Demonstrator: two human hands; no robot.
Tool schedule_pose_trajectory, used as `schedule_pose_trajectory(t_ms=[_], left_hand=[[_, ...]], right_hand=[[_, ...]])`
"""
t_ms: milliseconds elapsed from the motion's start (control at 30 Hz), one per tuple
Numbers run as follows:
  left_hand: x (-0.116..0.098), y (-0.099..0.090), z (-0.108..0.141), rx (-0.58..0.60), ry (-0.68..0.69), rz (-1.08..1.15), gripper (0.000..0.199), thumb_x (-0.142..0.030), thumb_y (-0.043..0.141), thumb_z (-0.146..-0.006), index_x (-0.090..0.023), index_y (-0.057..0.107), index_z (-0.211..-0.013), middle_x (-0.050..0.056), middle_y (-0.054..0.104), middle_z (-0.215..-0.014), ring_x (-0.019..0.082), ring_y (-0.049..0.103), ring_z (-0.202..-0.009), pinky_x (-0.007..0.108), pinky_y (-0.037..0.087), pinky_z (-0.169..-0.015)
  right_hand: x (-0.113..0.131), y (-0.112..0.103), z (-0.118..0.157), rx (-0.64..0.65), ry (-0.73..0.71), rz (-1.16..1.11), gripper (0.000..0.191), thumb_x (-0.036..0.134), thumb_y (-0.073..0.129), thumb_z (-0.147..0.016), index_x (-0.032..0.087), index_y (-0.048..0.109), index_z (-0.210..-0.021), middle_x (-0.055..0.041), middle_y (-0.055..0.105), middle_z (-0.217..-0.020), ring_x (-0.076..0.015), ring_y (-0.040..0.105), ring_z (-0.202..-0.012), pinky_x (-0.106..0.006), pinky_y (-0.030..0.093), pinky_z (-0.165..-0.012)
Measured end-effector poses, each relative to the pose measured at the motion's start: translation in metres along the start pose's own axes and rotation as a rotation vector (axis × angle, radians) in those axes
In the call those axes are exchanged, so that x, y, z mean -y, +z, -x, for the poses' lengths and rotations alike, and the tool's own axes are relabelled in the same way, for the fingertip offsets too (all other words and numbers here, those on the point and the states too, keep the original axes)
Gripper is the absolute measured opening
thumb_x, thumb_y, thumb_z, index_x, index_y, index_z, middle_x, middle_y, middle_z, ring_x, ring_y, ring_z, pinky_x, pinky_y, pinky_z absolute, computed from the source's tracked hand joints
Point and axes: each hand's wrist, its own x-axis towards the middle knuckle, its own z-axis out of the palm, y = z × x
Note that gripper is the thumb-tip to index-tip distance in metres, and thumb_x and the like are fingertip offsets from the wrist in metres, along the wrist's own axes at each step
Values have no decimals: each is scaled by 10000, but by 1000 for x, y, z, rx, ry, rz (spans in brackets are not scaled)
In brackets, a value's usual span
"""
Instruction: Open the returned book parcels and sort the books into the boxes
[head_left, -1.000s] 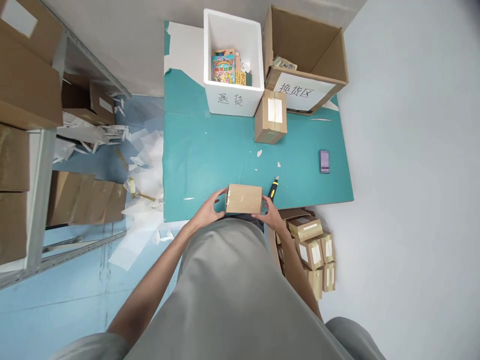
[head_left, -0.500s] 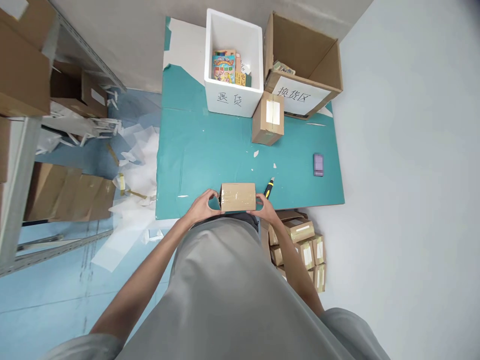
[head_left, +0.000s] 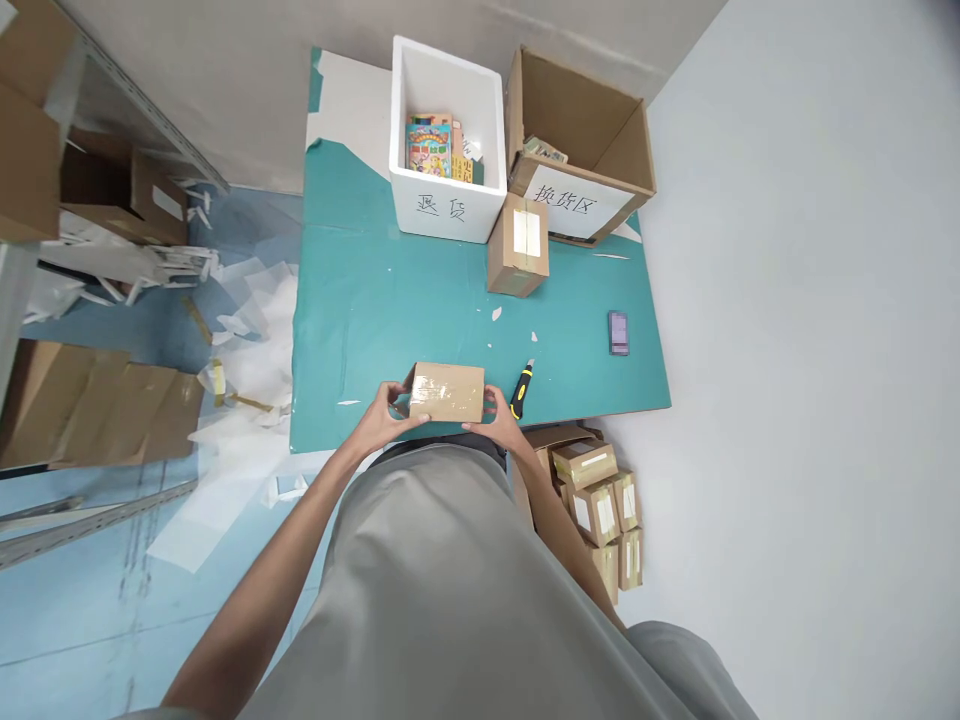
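Note:
A small brown cardboard box (head_left: 448,392) with shiny tape on its surface is at the near edge of the green-covered table (head_left: 375,320). My left hand (head_left: 385,417) grips its left end, the thumb along the near edge. On the right end, my right hand (head_left: 496,416) holds it between thumb and fingers. A black and yellow utility knife (head_left: 522,388) lies just right of my right hand, its blade pointing away from me. Farther back, a taped box with a white label (head_left: 519,246) stands in front of the large containers.
A white foam bin (head_left: 450,208) with books and an open carton (head_left: 585,200) stand at the back. A phone (head_left: 618,333) lies at the right. Several labelled boxes (head_left: 596,510) are below the near right edge. Shelving and loose paper (head_left: 259,350) are at left.
The whole view has shifted, so most things appear farther left. The box between my hands has tilted slightly, and my left thumb now reaches farther along its near edge.

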Motion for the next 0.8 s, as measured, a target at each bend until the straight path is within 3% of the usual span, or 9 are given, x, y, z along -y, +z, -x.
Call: schedule_pose_trajectory(t_ms=[133,233,333,433,533,667,800], left_hand=[[1,-6,-4,49,-77,0,579,-656,819,-734,-230,508,-972,13,624,-942,209,603,-854,320,474,-745],[-2,-11,-10,87,-31,-4,560,-649,823,-743,-233,508,-944,0,606,-907,197,577,-816,305,445,-700],[-7,-13,-15,109,1,-5,553,-646,831,-732,-237,500,-903,-13,582,-870,185,557,-796,298,437,-691],[-10,-10,-17,49,8,-25,528,-648,804,-764,-242,488,-885,-23,561,-846,178,534,-783,298,425,-706],[-10,-6,-17,-15,-6,-52,517,-660,782,-771,-246,492,-879,-13,567,-858,193,546,-815,310,443,-746],[-3,-11,-13,-61,-48,-38,549,-696,795,-723,-243,586,-955,35,661,-992,241,617,-937,349,499,-847],[10,-20,-5,111,-48,29,688,-675,903,-578,-247,676,-1068,79,739,-1171,306,672,-1110,408,526,-981]], right_hand=[[6,14,-12,53,-64,96,816,453,943,-663,266,553,-1355,-105,569,-1442,-284,565,-1358,-453,499,-1136],[9,14,-18,89,-111,200,749,450,952,-629,247,602,-1260,-82,586,-1350,-272,605,-1255,-422,518,-1089],[8,15,-14,13,-71,347,648,523,939,-625,246,617,-1114,-37,632,-1188,-249,645,-1077,-374,539,-971],[4,21,-1,-189,27,456,516,600,881,-693,253,587,-937,-6,659,-1007,-228,648,-924,-332,521,-866],[-1,29,13,-368,75,446,458,631,822,-770,259,581,-884,-17,683,-958,-233,665,-898,-336,523,-846],[-4,26,26,-381,53,383,348,593,756,-868,259,656,-880,-56,739,-985,-256,706,-971,-377,550,-923],[-8,15,29,-375,24,313,342,588,678,-934,251,733,-912,-73,767,-992,-254,729,-975,-382,568,-939]])
